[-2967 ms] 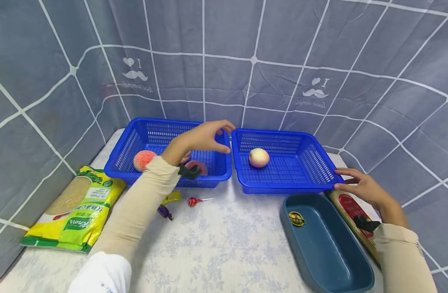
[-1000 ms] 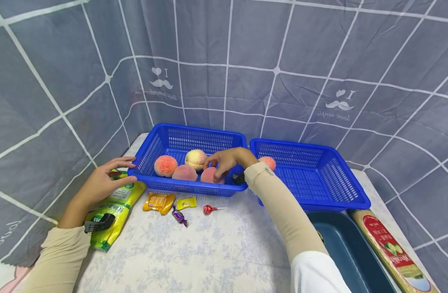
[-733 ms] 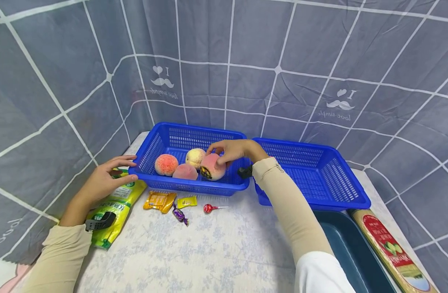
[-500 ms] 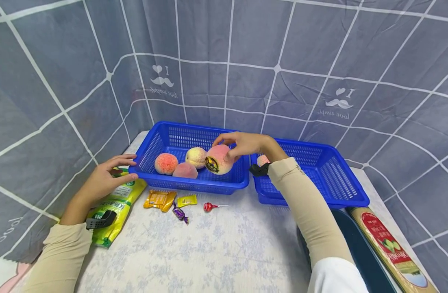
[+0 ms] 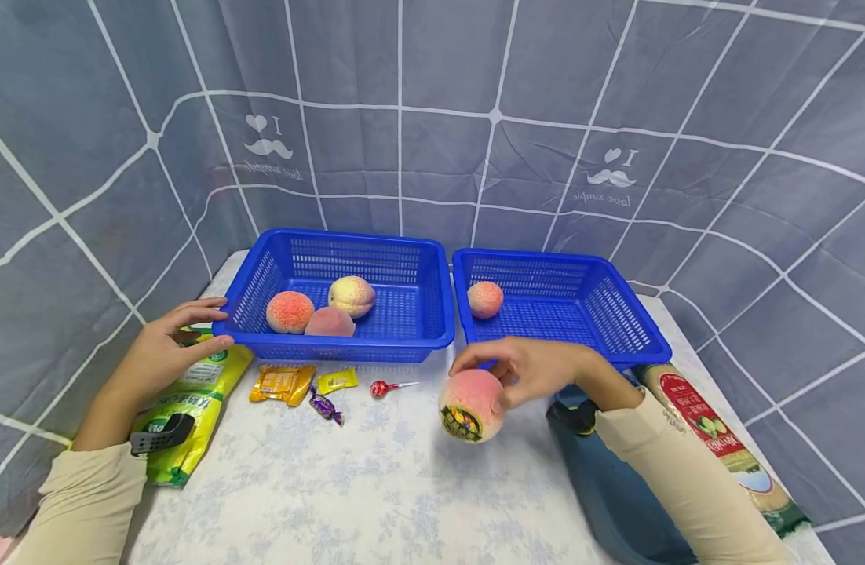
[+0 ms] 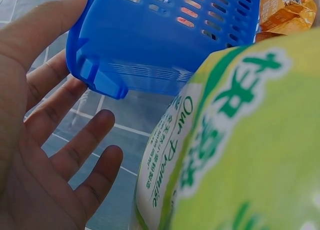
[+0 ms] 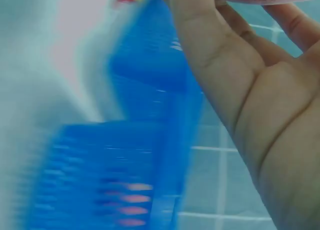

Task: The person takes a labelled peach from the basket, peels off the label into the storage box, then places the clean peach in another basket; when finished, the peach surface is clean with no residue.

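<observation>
My right hand [image 5: 534, 369] grips a pink peach [image 5: 478, 388] with a round dark label, held up over the table in front of the gap between two blue baskets. My left hand [image 5: 153, 357], fingers extended, touches the left end of the left blue basket [image 5: 365, 349]; in the left wrist view its thumb lies at the rim. Inside that basket sit an orange-red peach [image 5: 290, 311], a pale yellow peach [image 5: 352, 296] and a pink peach [image 5: 330, 322]. One reddish peach [image 5: 485, 300] lies at the left of the right blue basket [image 5: 574, 318].
A yellow-green Knorr bag [image 5: 192, 408] lies under my left wrist. Before the left basket are an orange packet [image 5: 282, 384], a yellow sweet [image 5: 337, 380], a purple sweet [image 5: 326, 406] and a red lollipop [image 5: 381, 388]. A dark teal bin [image 5: 602, 486] and a tin [image 5: 715, 428] stand right.
My right hand has lifted the labelled peach out of the left basket and brought it right and nearer. My left hand came to that basket's left end after 3 seconds ago.
</observation>
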`<state>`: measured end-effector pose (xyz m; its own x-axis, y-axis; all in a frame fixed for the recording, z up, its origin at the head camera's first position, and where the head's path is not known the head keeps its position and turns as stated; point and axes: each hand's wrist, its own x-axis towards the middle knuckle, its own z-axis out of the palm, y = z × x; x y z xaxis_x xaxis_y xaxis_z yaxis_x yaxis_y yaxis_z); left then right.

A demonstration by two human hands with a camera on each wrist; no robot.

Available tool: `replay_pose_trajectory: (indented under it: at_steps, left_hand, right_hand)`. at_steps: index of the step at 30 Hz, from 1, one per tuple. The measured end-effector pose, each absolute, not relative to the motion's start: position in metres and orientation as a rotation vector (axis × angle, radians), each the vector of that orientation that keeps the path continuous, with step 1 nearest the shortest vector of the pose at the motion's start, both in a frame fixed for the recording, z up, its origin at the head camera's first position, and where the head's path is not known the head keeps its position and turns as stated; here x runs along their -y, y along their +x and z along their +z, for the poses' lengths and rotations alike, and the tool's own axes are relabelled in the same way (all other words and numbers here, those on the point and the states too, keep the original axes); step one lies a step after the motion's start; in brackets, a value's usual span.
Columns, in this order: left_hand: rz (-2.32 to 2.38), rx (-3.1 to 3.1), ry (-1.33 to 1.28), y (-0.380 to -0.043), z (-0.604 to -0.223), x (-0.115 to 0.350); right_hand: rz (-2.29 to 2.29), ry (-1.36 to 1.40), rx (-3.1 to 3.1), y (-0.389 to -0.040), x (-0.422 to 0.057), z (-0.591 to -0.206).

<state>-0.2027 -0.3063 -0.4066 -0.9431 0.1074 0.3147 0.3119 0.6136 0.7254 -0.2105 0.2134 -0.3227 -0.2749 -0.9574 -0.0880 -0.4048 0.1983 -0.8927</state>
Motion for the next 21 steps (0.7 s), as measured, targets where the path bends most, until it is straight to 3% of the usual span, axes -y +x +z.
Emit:
replay_pose_trajectory:
  at_steps: [11, 21]
  left_hand:
    - [-1.274, 2.557, -0.397, -0.202, -0.408, 0.307]
    - [-1.262, 2.546, -0.383, -0.201, -0.408, 0.306]
  right_hand:
    - [-0.982, -1.016, -1.893, -0.181, -0.240, -0.389]
    - [-0.850, -1.029, -2.166, -0.179, -0.235, -0.378]
